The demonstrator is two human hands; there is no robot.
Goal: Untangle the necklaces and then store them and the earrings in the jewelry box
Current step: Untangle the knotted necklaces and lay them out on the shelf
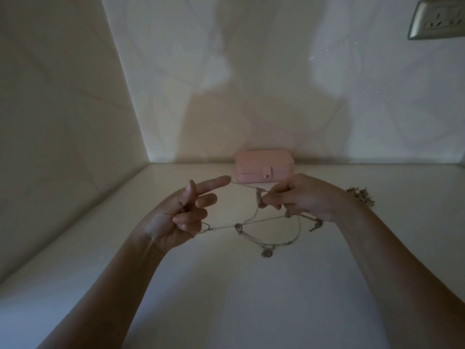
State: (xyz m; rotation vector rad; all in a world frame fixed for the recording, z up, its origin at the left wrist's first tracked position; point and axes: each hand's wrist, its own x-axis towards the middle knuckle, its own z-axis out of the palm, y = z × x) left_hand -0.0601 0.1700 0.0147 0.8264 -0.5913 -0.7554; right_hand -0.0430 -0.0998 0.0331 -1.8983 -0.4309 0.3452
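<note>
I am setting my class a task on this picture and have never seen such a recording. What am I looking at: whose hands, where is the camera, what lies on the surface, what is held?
There is no machine here. A person works with bare hands, and the single picture comes from a camera worn on the head, looking forward and down. The left hand and the right hand each hold thin chains of the tangled necklaces, which stretch between them and partly lie on the white surface. A closed pink jewelry box stands by the wall behind. A small golden cluster lies beside the right wrist; it is too dim to identify.
</note>
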